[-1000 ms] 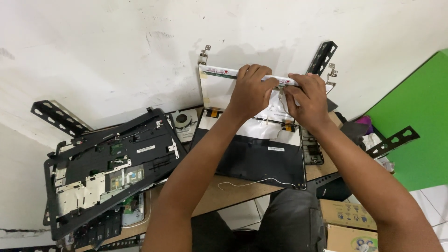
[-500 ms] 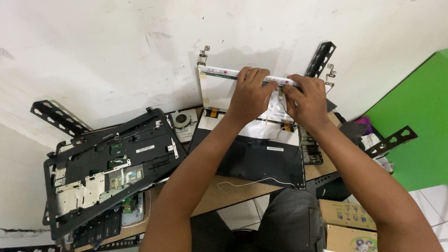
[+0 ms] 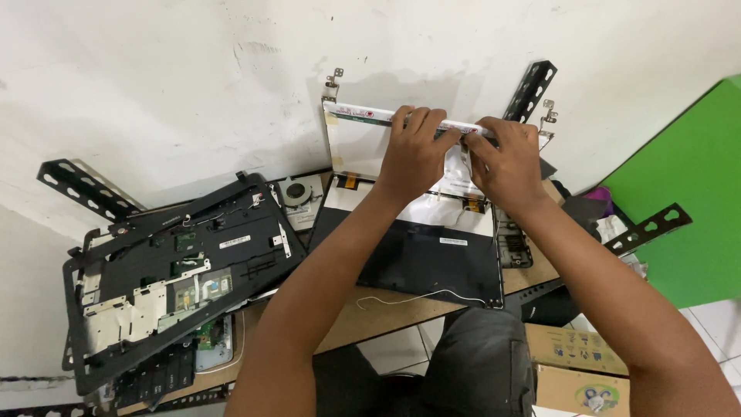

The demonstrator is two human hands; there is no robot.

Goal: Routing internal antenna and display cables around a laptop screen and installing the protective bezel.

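Both hands sit together on the top edge of a bare laptop screen panel (image 3: 363, 150) that leans upright against the white wall (image 3: 193, 69), its lower part resting over a black lid shell (image 3: 421, 259) on the wooden desk (image 3: 386, 313). The left hand (image 3: 415, 154) has its fingers curled over the panel's upper strip, clamped on it, while the right hand (image 3: 505, 166) pinches the same strip just beside it, fingertips closed on the edge. Compared with half a second and a second ago, almost nothing has shifted: the hands hold the same spots and the panel stands at the same lean, so the work at that top edge looks slow and fiddly, not yet freed. Metal hinges (image 3: 333, 81) stick up at the panel's corners. To the left lies a stripped black laptop base (image 3: 177, 278) with a small fan (image 3: 293, 191) near it, and a thin white wire (image 3: 409, 297) trails across the desk front.
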